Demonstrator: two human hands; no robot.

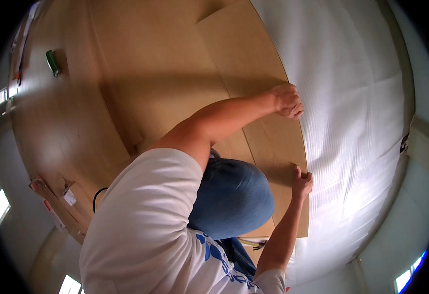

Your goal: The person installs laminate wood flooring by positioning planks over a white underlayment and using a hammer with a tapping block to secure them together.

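Observation:
A light wood floor plank (pixel 273 142) lies along the outer edge of the laid boards, beside white ridged underlay (pixel 351 103). My left hand (pixel 288 102) is closed at the plank's outer edge, with its fingers curled down over it. Closer to me, my right hand (pixel 302 183) pinches the same edge, the thumb on top and the fingertips hidden beneath. Between my arms, my knee in blue jeans (pixel 234 196) rests over the boards. A seam runs between this plank and the neighbouring boards (pixel 175 103).
Far left on the floor lies a green-handled tool (pixel 52 63). A hand tool with dark jaws (pixel 259 244) sits by my right forearm. Wood offcuts and scraps (pixel 67 196) lie at the left. A pale wall (pixel 425 88) bounds the underlay on the right.

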